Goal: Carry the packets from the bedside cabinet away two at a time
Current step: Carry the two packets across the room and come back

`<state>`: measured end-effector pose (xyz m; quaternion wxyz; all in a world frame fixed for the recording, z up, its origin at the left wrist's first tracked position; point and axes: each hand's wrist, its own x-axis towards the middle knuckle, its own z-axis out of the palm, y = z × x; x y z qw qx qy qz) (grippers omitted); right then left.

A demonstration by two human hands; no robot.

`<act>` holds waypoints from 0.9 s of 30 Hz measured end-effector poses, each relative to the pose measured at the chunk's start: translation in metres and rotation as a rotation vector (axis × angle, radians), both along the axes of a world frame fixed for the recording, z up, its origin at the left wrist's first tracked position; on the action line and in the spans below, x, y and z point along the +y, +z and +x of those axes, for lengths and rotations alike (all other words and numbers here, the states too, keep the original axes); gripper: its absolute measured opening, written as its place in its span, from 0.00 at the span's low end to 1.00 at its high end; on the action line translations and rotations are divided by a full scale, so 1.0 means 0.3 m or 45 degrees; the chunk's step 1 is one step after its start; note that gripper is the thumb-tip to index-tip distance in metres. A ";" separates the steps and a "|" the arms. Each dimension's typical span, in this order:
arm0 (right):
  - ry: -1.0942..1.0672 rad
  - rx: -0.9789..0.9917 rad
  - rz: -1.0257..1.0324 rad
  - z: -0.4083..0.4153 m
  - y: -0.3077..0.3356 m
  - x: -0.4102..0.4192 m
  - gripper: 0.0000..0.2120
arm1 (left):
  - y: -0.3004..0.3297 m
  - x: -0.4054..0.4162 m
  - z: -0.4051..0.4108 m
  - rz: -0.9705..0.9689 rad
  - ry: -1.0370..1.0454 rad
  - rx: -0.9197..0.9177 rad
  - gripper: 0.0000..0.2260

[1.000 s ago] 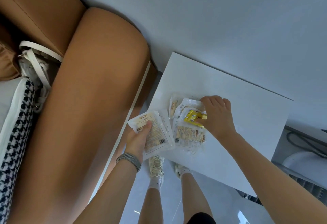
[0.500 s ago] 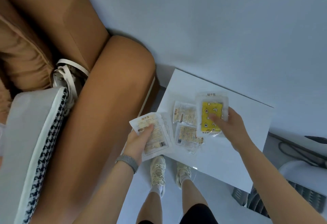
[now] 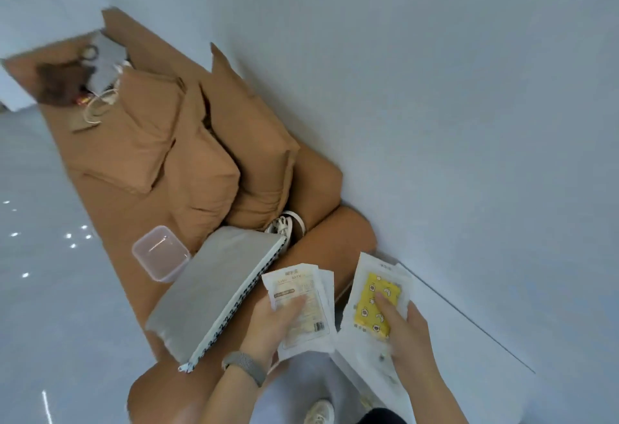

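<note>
A tan sofa (image 3: 187, 162) fills the view. A cream packet (image 3: 301, 303) is pinched in the left hand (image 3: 271, 326); a yellow packet (image 3: 376, 303) is gripped in the right hand (image 3: 407, 333). Both are judged light, floppy, slick: best clamped mid-face.

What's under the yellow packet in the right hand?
Under the yellow packet, gripped by the right hand, white edges of at least one more packet stick out above and below. Its print is mostly covered, so the count is unclear. The white cabinet top lies beneath.
</note>
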<state>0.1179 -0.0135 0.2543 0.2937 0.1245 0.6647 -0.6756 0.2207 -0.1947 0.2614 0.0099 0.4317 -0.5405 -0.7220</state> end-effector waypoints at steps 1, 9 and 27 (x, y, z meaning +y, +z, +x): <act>0.035 -0.020 -0.016 0.034 0.021 -0.018 0.10 | 0.032 0.011 0.039 0.000 0.067 0.024 0.11; 0.381 0.089 -0.156 0.181 0.223 -0.085 0.07 | 0.213 0.091 0.312 -0.072 0.611 0.174 0.05; 1.140 0.109 -0.283 1.292 0.330 -0.610 0.10 | 0.284 -0.086 1.680 -0.276 1.296 0.252 0.08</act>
